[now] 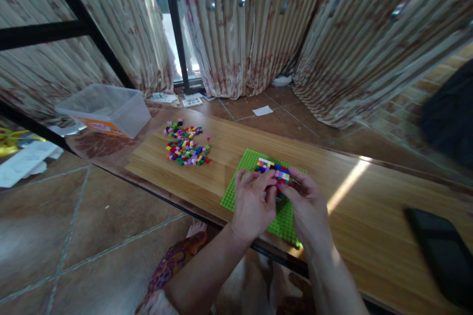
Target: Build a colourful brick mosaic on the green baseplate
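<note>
A block of small multicoloured toy bricks [263,162] sits on a green studded baseplate [240,165], with white, blue, yellow, black and pink pieces showing. My left hand [253,204] reaches over the block's left and near side, its thumb and fingertips drawn together at the bricks. Whatever those fingertips pinch is too small and covered to make out. From the right, my right hand [308,202] grips the block's edge between thumb and fingers. Part of the block's near side is hidden behind both hands.
A loose pile of coloured bricks [186,147] lies to the left on the wooden table [221,130]. Beyond it stands a clear plastic box [129,110] with an orange label. A dark phone or tablet [439,251] lies at the right. Striped curtains [236,44] hang behind.
</note>
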The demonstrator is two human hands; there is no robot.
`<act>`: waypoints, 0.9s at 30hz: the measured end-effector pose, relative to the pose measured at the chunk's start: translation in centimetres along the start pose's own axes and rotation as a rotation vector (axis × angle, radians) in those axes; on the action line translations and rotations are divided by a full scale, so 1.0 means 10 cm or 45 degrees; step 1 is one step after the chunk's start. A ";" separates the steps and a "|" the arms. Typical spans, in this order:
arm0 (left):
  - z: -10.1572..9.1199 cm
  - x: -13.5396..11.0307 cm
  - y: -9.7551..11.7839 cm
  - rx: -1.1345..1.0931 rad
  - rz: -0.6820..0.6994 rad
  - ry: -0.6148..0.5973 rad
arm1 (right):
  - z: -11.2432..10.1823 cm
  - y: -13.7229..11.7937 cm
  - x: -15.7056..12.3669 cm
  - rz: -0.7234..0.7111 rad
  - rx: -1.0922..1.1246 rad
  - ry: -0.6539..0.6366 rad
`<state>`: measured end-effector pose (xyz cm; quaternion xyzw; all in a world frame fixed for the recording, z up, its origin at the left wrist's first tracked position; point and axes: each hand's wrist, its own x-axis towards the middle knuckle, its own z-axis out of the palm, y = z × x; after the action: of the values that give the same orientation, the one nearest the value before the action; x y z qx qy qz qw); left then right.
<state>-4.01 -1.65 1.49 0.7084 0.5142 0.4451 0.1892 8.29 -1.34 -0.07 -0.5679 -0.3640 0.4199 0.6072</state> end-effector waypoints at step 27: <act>-0.11 0.13 -0.28 -0.201 -0.206 0.233 | -0.18 -0.09 0.01 0.201 0.284 0.376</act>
<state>-6.39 0.43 0.58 0.6041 0.5480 0.5301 0.2317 10.06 -1.99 0.63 -0.5793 -0.1766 0.4159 0.6784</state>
